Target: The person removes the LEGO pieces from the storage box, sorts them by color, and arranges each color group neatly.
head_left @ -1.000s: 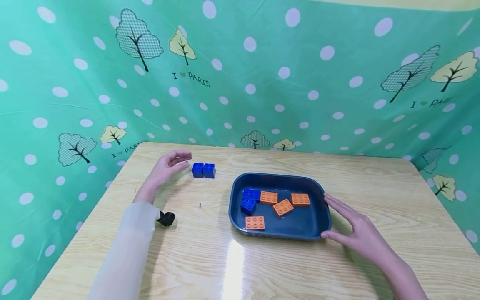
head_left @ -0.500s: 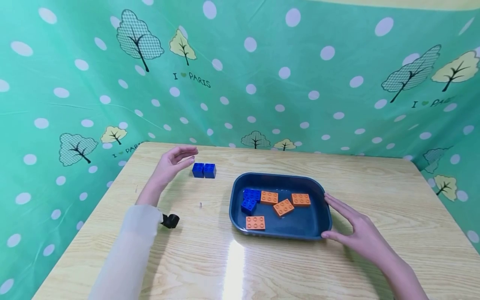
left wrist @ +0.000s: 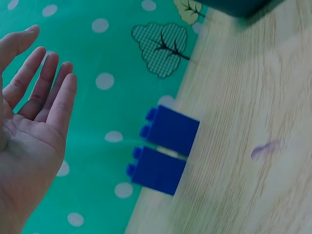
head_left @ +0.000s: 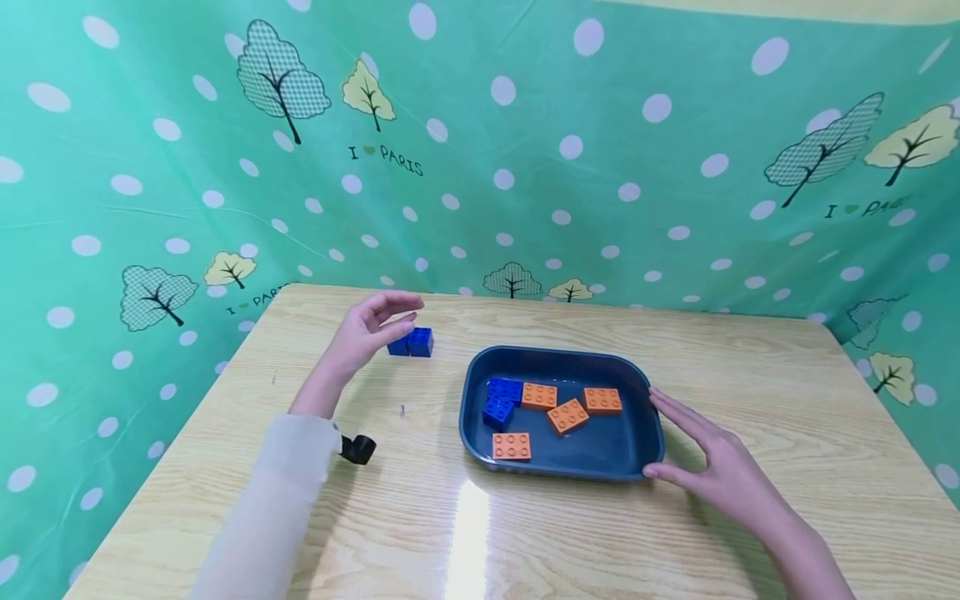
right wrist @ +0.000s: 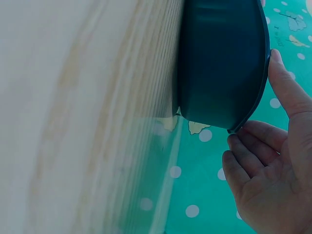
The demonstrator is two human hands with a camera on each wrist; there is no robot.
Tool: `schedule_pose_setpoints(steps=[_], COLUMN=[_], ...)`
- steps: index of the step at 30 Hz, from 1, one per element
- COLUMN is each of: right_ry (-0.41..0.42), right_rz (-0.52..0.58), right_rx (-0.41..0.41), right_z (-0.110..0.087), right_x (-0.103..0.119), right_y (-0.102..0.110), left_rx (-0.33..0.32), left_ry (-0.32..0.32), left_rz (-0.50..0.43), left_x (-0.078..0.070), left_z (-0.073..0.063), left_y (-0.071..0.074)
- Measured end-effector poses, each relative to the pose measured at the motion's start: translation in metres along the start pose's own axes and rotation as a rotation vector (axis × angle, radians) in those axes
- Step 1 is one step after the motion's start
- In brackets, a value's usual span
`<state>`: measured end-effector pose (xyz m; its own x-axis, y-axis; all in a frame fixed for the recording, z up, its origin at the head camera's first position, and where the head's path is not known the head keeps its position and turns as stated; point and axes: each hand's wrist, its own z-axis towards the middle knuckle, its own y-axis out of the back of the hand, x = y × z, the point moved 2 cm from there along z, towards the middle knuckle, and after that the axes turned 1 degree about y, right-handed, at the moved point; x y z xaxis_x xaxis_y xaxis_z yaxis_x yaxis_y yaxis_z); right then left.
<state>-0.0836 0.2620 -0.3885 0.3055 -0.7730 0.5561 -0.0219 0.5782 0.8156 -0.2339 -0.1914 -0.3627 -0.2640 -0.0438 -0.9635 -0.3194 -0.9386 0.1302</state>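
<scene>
In the head view, my left hand (head_left: 367, 335) hovers over the table with relaxed, bent fingers and holds nothing. Its thumb and fingertips overlap two blue bricks, the left one (head_left: 398, 347) partly hidden and the right one (head_left: 422, 342) mostly showing. The left wrist view has these blue bricks (left wrist: 173, 129) standing side by side, studs up, apart from the palm. My right hand (head_left: 723, 471) touches the right end of a dark blue tray (head_left: 600, 446), thumb at the near corner and fairly straight fingers at the far one.
Inside the tray lie several orange bricks (head_left: 512, 446) and some blue bricks (head_left: 498, 411) near its left wall. A wooden table (head_left: 375, 517) carries everything. Behind it hangs a green dotted cloth (head_left: 465, 108). A small purple mark (head_left: 402, 410) shows left of the tray.
My left hand has moved right, from beside the two blue bricks until it overlaps them. My right hand and the tray have stayed in place.
</scene>
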Motion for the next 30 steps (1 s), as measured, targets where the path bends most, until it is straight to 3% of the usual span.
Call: schedule_pose_setpoints(steps=[12, 25, 30], right_ry=[-0.004, -0.010, -0.011], right_rz=[0.003, 0.007, 0.009], right_rx=[0.004, 0.003, 0.002], right_z=[0.000, 0.000, 0.000], right_x=[0.000, -0.001, -0.001], right_y=[0.000, 0.000, 0.000], left_rx=[0.054, 0.094, 0.140], left_ry=[-0.017, -0.010, -0.032], left_rz=[-0.050, -0.031, -0.035], left_x=[-0.002, -0.003, -0.002], left_z=[0.000, -0.002, -0.004], left_y=[-0.020, -0.041, -0.054])
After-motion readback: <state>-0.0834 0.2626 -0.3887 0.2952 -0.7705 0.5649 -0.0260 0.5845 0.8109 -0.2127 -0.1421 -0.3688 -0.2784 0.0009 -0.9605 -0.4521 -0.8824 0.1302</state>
